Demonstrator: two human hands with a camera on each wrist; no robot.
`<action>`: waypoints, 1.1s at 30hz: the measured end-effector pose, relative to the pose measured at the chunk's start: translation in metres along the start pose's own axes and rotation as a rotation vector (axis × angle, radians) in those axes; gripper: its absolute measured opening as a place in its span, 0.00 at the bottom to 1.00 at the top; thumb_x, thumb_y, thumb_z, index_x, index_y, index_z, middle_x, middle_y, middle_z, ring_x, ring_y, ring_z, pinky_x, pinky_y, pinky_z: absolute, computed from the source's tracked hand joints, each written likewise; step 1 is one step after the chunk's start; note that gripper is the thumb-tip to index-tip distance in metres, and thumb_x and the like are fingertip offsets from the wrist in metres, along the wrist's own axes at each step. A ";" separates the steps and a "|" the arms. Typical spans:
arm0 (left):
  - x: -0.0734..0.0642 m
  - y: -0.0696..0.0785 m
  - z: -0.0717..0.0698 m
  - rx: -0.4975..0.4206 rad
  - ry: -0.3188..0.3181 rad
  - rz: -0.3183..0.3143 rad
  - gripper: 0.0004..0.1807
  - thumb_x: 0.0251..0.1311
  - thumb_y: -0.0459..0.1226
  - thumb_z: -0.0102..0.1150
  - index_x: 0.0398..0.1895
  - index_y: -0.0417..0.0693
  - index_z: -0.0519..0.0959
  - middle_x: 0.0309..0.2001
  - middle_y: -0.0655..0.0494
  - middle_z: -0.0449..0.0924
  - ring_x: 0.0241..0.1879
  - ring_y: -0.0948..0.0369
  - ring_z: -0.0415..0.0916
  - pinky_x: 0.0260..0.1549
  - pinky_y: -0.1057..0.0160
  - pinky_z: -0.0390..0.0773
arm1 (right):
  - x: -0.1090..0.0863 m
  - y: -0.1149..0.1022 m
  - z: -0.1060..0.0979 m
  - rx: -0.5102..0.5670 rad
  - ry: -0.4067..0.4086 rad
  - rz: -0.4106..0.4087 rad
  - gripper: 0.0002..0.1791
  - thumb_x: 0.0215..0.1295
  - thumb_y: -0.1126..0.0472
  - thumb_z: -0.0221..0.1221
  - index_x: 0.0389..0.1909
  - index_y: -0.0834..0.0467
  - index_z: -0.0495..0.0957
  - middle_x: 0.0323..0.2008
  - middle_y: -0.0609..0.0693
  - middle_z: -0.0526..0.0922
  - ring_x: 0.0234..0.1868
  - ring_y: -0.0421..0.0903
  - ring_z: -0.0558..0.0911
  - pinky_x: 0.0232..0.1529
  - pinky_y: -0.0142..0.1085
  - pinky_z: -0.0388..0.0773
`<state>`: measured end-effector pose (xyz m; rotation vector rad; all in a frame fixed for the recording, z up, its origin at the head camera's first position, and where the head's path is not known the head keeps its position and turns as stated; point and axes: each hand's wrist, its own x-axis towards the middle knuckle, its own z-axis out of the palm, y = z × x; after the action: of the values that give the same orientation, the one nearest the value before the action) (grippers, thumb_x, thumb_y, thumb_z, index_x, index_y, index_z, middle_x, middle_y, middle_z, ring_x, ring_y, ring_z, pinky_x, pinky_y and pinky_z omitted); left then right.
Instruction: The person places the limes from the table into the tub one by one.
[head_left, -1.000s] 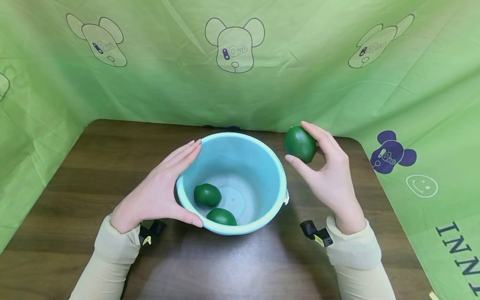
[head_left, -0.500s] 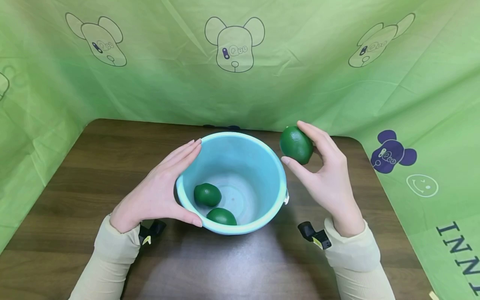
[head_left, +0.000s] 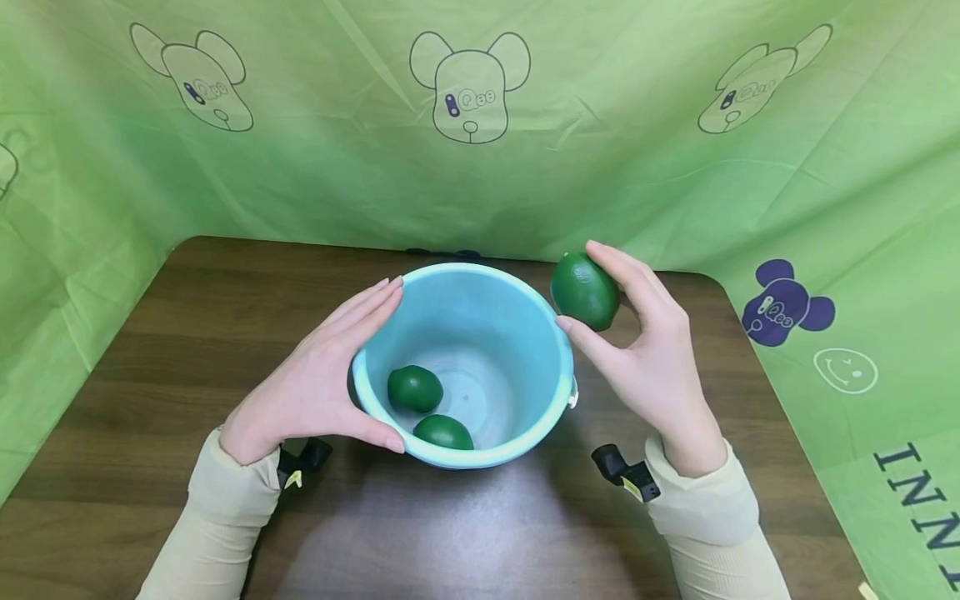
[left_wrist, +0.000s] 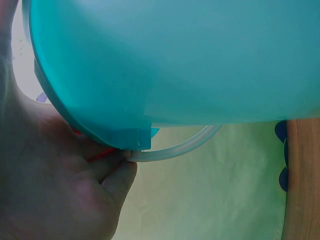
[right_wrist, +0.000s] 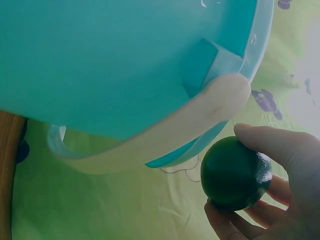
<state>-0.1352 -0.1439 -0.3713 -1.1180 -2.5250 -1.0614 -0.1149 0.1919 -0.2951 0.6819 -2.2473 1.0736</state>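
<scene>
A light-blue bucket stands upright on the table, and two dark-green limes lie in it: one at its left, the other nearer the front rim. My left hand rests round the bucket's left rim, its fingers straight along the far side and the thumb on the near side. In the left wrist view the fingertips touch the rim near the handle mount. My right hand pinches a third lime between thumb and fingers, just beyond the bucket's right rim. The right wrist view shows this lime beside the bucket's rim.
The pale bucket handle hangs down on the far side of the bucket. A brown wooden table lies beneath everything. Green printed cloth rises behind and on both sides of it.
My right hand, with the lime, has moved slightly left towards the bucket's rim. My left hand, the bucket and the two limes inside have stayed put.
</scene>
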 end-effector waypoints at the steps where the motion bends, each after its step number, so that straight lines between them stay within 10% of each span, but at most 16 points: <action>1: 0.000 0.000 0.000 -0.001 -0.001 -0.001 0.80 0.24 0.67 0.84 0.82 0.47 0.51 0.81 0.56 0.45 0.79 0.56 0.42 0.71 0.45 0.56 | 0.000 0.000 0.000 -0.001 -0.001 -0.001 0.41 0.50 0.80 0.73 0.68 0.65 0.73 0.64 0.57 0.76 0.60 0.46 0.77 0.53 0.29 0.73; 12: 0.000 0.001 0.000 -0.002 -0.011 -0.018 0.80 0.24 0.67 0.84 0.82 0.49 0.50 0.82 0.61 0.43 0.79 0.58 0.41 0.71 0.45 0.56 | -0.006 0.021 0.004 0.002 -0.022 -0.019 0.45 0.48 0.77 0.75 0.70 0.58 0.73 0.66 0.48 0.75 0.62 0.48 0.76 0.55 0.31 0.74; 33: 0.000 0.000 0.001 -0.009 -0.008 -0.021 0.80 0.24 0.67 0.84 0.83 0.50 0.50 0.82 0.58 0.45 0.79 0.59 0.41 0.70 0.44 0.57 | -0.003 -0.015 0.011 0.042 -0.033 -0.119 0.40 0.45 0.82 0.74 0.64 0.70 0.75 0.62 0.60 0.78 0.62 0.53 0.77 0.61 0.35 0.73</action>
<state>-0.1347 -0.1436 -0.3717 -1.1028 -2.5459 -1.0761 -0.1063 0.1751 -0.2953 0.8452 -2.1870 1.0614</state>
